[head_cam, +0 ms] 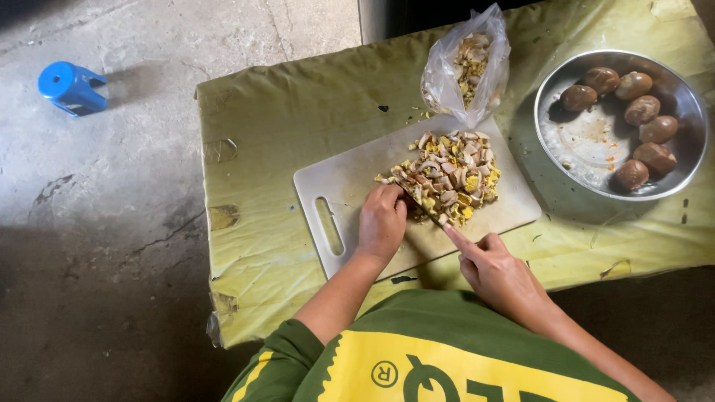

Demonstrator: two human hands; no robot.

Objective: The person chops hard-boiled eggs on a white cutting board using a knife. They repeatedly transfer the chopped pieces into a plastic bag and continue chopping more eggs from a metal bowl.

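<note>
on board point(342, 186) | left grip point(381, 221) flat on chopped egg point(450, 175) | right grip point(495, 272) pinching knife point(424, 201) | bowl point(674, 89) right

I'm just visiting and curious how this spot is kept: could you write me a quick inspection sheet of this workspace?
Surface: table under a wrinkled yellow-green cover, small scraps on it.
Job's things: white cutting board with a pile of chopped egg; knife mostly hidden.
Clutter: plastic bag of chopped pieces; metal bowl with seven brown eggs.
Hands: left hand beside the pile; right hand at the knife handle.
Cables: nothing seen.
Surroundings: cracked concrete floor, blue stool.
</note>
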